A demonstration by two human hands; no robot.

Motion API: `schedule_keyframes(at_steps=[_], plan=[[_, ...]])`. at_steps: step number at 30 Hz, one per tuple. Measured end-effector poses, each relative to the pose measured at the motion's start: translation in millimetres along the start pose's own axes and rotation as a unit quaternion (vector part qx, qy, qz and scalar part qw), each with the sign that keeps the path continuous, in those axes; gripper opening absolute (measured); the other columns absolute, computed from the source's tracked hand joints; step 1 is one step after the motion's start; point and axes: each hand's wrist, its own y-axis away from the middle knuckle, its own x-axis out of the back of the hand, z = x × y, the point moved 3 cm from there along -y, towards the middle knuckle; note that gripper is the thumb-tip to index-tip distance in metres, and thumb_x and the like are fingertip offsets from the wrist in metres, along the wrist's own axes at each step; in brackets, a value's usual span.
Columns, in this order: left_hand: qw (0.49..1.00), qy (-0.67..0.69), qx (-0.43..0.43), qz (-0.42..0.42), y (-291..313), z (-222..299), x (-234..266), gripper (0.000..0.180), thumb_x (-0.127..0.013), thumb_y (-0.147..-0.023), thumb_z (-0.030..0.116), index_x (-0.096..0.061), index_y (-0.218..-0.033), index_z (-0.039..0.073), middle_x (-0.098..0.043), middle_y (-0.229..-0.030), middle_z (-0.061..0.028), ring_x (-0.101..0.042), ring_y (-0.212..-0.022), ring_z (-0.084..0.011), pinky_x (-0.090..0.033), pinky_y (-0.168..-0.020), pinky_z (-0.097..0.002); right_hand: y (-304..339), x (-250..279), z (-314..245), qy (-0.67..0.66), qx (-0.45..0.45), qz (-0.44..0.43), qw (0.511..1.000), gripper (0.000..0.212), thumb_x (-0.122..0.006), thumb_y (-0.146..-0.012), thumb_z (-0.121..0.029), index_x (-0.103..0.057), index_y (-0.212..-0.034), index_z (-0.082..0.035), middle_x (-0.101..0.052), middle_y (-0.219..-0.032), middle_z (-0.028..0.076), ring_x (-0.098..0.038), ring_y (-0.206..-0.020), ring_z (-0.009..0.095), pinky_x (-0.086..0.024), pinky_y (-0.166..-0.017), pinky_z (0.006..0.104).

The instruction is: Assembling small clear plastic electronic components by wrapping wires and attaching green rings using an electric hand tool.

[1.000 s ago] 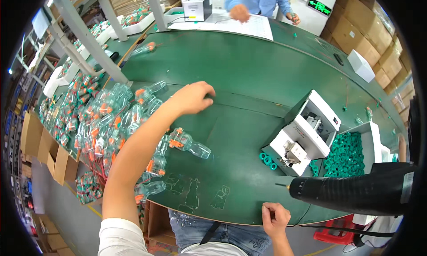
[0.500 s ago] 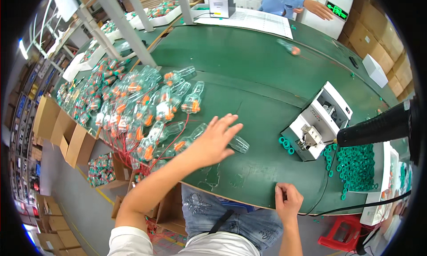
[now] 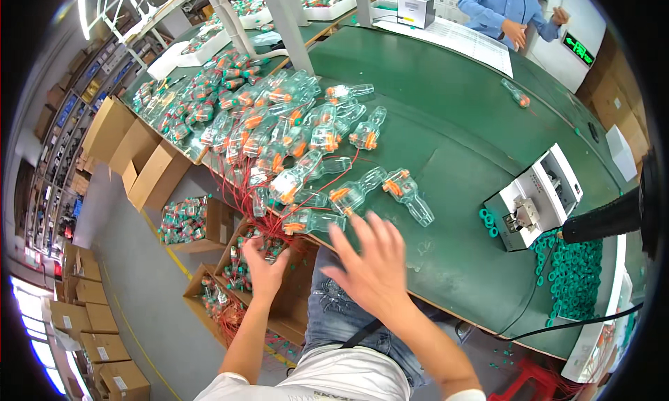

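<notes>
My left hand (image 3: 265, 270) is at the table's front edge, beside a bundle of red wires (image 3: 268, 226). Its thumb and fingers are apart, and I see nothing held in it. My right hand (image 3: 374, 265) hovers over the front edge with spread, slightly blurred fingers, and it is empty. Just beyond its fingertips lies a clear bottle-shaped plastic part (image 3: 313, 222) with an orange piece inside. Another such part (image 3: 408, 195) rests farther right, apart from the big heap of similar parts (image 3: 279, 125) on the left of the green table (image 3: 460, 261).
Cardboard boxes (image 3: 191, 223) with more parts stand below the table's left edge. To the right are a white-and-grey machine (image 3: 533, 199), a pile of green rings (image 3: 577, 279) and a black tube (image 3: 603, 216). A person in a blue shirt (image 3: 498, 7) is across the table.
My view has swung left. My left hand has drawn back from above the table to the wires at its edge. My right hand has moved left from the front edge and its curled fingers have spread.
</notes>
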Motion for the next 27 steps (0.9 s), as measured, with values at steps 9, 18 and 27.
schedule_keyframes(at_steps=[9,18,27], plan=[[0.997,0.000,-0.063,-0.051,-26.4,14.6,5.4,0.017,-0.072,-0.089,0.012,-0.068,-0.097,-0.002,-0.071,-0.089,-0.0143,-0.071,-0.082,-0.0253,-0.054,-0.077,-0.0336,-59.2,-69.2,98.8,0.084,0.135,-0.155,0.975,0.069,-0.060,-0.089,-0.053,-0.044,-0.149,-0.021,-0.032,-0.158,0.017,-0.026,-0.146,0.044,-0.019,-0.115,0.0685],[0.997,0.056,-0.035,-0.041,-14.6,47.2,34.7,0.029,-0.075,-0.085,0.005,-0.062,-0.111,0.000,-0.067,-0.102,-0.0137,-0.069,-0.088,-0.0227,-0.055,-0.077,-0.0326,-99.2,-33.0,113.1,0.028,0.119,-0.131,0.984,0.059,-0.068,-0.088,-0.024,-0.049,-0.144,-0.020,-0.036,-0.156,0.014,-0.028,-0.147,0.036,-0.023,-0.119,0.0566],[0.976,-0.040,-0.211,-0.019,-30.9,118.9,6.9,0.022,-0.073,-0.083,0.006,-0.063,-0.102,0.003,-0.058,-0.099,-0.0136,-0.060,-0.085,-0.0307,-0.049,-0.078,-0.0408,-118.2,-67.5,52.8,0.125,0.234,-0.070,0.962,0.005,-0.062,-0.078,-0.017,-0.064,-0.082,-0.014,-0.056,-0.086,0.000,-0.059,-0.089,0.020,-0.048,-0.078,0.0365]])
